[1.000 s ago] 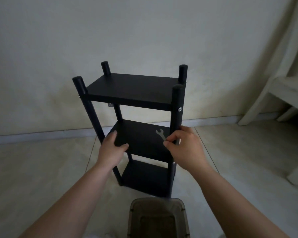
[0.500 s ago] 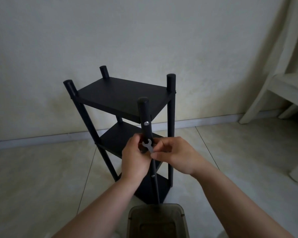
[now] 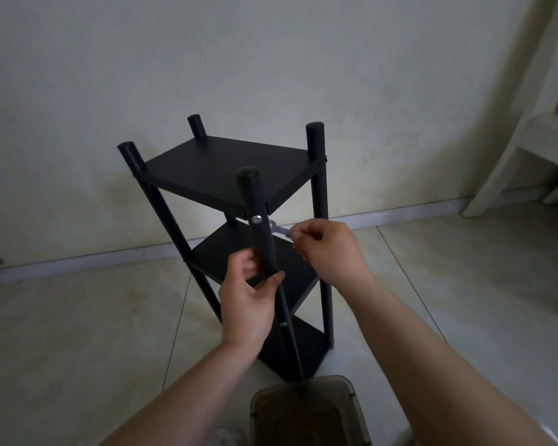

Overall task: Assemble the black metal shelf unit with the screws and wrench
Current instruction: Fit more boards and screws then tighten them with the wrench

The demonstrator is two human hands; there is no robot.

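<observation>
The black metal shelf unit (image 3: 226, 175) stands upright on the tiled floor, three shelves on four round posts, one corner turned toward me. My left hand (image 3: 248, 300) grips the nearest post (image 3: 261, 239) at mid height. A silver screw head (image 3: 256, 218) shows on that post at the top shelf, and another screw (image 3: 283, 324) sits lower down. My right hand (image 3: 326, 249) pinches a small flat silver wrench (image 3: 279, 230), whose open jaw lies just right of the upper screw.
A translucent brown plastic box (image 3: 306, 413) sits on the floor just in front of me, touching the shelf's foot. A pale wooden chair or bench (image 3: 529, 149) stands at the right by the wall. The cream wall and baseboard run behind.
The shelf unit has been turned so a corner post faces me. My right hand lifted the wrench off the middle shelf and raised it beside the upper screw. My left hand moved to the near post.
</observation>
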